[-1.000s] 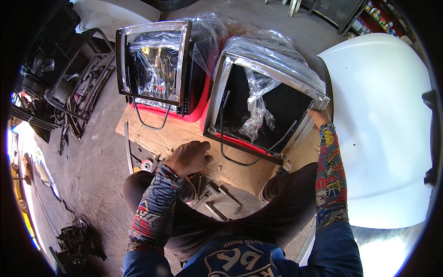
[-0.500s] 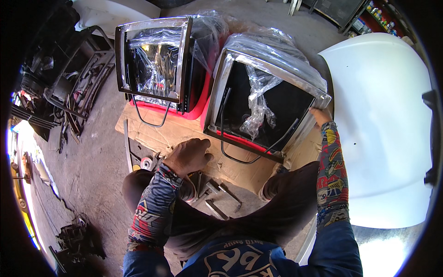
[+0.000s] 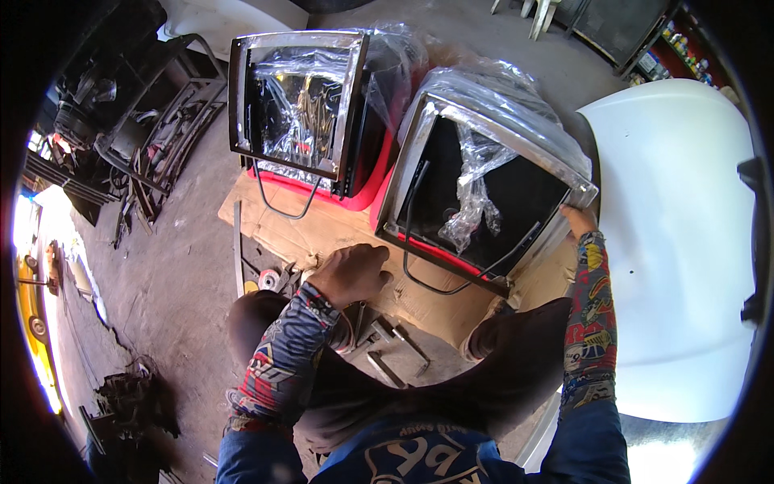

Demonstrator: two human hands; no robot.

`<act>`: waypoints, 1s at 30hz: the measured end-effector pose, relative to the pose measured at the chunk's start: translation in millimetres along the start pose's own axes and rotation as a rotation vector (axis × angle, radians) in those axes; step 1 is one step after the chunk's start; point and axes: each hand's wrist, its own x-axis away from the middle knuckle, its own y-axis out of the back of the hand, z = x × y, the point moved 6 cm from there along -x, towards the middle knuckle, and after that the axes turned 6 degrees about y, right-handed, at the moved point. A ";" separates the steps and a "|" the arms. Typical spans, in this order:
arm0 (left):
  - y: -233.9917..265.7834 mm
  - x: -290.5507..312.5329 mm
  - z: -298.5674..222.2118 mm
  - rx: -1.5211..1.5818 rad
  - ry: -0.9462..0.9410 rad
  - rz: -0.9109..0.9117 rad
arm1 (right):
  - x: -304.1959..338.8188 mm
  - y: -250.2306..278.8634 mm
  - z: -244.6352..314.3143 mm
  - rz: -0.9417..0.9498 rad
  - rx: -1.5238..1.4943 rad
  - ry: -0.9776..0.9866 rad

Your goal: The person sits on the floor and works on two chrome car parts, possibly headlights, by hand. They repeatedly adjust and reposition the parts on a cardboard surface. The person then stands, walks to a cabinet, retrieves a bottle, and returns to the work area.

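Note:
Two red-and-black seats wrapped in clear plastic lie with their undersides toward me, each with a square metal frame on its base. My right hand (image 3: 578, 220) grips the right side of the nearer seat's metal frame (image 3: 556, 165), near its corner. A bent black bar (image 3: 431, 284) sticks out from this seat's underside toward me. My left hand (image 3: 351, 274), fingers curled in and nothing visible in them, hovers above the cardboard near my left knee. The other seat's metal frame (image 3: 352, 105) stands to the left, touched by neither hand.
Flattened cardboard (image 3: 274, 211) lies under the seats. A metal clamp-like tool (image 3: 403, 347) lies between my feet, and a grinder-like tool (image 3: 270, 280) by my left knee. A large white panel (image 3: 669, 242) fills the right side. A rack of scrap metal (image 3: 173, 133) stands at left.
The whole scene has shifted slightly right in the picture as my head turned. My right hand keeps its hold on the frame; the left stays curled above the cardboard.

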 end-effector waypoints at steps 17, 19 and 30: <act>37.7 16.9 -62.8 0.477 -0.269 0.056 | -17.6 -10.2 -9.2 -0.027 0.150 0.106; 46.3 43.3 -105.8 0.775 -0.376 0.199 | -21.7 -10.2 -15.7 -0.050 0.169 0.097; 93.0 146.8 -262.4 1.568 -1.329 0.664 | -26.8 -15.2 -22.4 -0.051 0.038 0.159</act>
